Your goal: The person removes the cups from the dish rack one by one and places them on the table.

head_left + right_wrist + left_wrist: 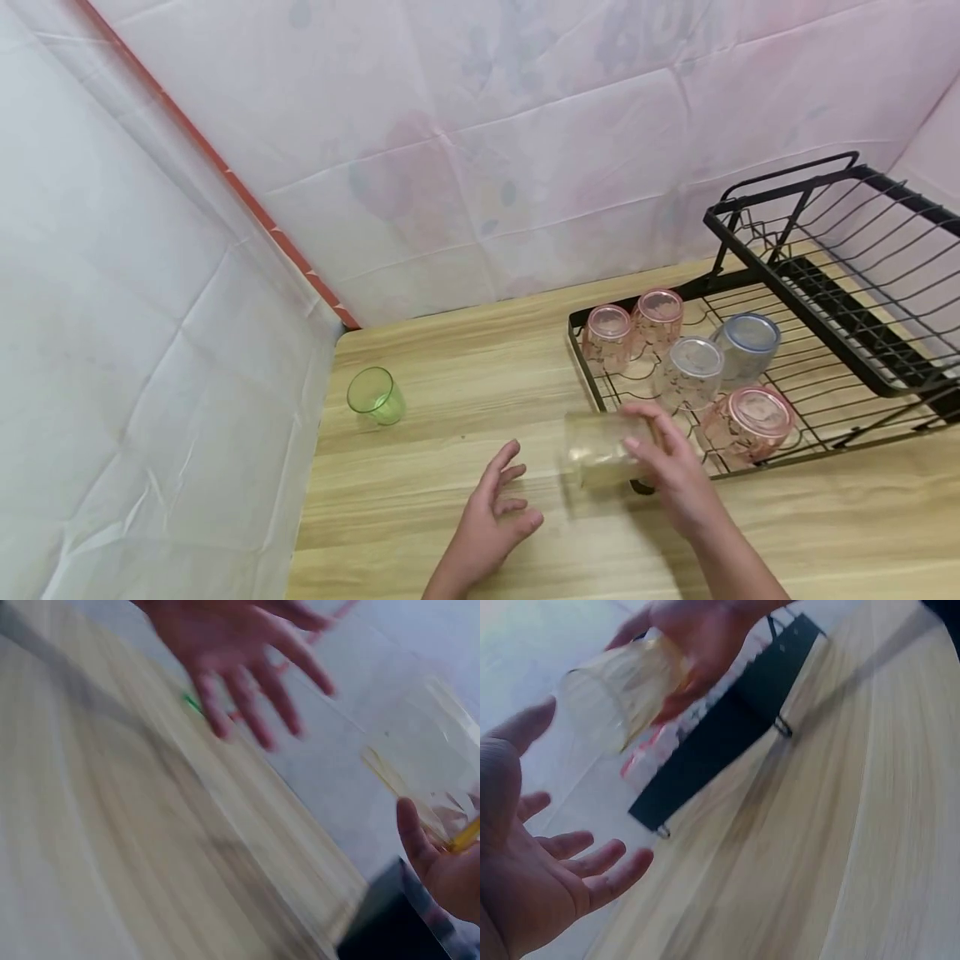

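My right hand (pixel 678 479) grips a yellowish clear glass (pixel 596 454) near its base, above the table at the rack's front left corner. The glass lies tilted on its side, its mouth toward the left hand. Across from it my left hand (pixel 491 529) hovers with fingers spread and nothing in them. In the left wrist view a gap shows between the left hand's fingers (pixel 615 877) and the glass rim. The right wrist view shows the right thumb (pixel 409 825) against the glass, with part of that hand cut off by the frame.
A black wire dish rack (pixel 720 742) stands on the right. Upside down in it are pink glasses (pixel 609 333), a clear glass (pixel 692 375) and a blue-rimmed glass (pixel 746 350). An upright green glass (pixel 377 396) stands at the table's left. Pale sheeting (pixel 450 208) hangs behind.
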The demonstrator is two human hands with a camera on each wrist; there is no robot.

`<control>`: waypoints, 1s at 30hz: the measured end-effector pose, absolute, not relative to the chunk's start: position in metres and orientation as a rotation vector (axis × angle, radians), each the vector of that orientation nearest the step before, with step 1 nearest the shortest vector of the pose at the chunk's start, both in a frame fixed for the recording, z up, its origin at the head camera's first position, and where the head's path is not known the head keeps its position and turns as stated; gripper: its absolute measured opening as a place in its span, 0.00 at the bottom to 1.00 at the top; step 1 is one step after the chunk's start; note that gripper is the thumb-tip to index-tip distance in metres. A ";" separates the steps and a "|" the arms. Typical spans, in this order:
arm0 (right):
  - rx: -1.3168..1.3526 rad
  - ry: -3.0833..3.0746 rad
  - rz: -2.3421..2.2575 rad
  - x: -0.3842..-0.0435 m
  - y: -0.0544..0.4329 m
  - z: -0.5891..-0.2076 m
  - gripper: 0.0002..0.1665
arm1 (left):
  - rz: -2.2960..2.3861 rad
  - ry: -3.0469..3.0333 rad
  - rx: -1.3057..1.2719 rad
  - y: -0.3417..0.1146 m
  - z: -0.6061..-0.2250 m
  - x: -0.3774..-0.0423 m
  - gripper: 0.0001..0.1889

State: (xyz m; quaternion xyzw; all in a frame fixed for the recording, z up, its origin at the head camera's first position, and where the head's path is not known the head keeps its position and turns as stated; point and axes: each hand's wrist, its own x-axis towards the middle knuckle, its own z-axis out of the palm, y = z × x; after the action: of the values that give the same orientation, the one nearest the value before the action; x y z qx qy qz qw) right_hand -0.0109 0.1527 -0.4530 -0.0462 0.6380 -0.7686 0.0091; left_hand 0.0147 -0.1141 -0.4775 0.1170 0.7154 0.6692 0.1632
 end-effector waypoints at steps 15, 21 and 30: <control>-0.416 2.282 -2.007 -0.001 0.116 -0.468 0.21 | 1.899 2.222 0.368 -0.100 -0.478 0.016 0.35; -0.366 2.482 -2.006 -0.006 0.132 -0.464 0.20 | 1.447 2.839 0.323 -0.117 -0.485 0.009 0.34; -0.097 2.744 -2.031 -0.013 0.178 -0.453 0.17 | 1.293 3.084 0.245 -0.151 -0.498 -0.001 0.35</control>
State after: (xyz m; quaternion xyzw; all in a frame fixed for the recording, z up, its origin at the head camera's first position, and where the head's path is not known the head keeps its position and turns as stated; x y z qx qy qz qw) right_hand -0.0128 0.1785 -0.4533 -0.0280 0.7959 -0.5892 -0.1364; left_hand -0.0007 -0.1515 -0.4981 0.0726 0.9147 0.3834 -0.1055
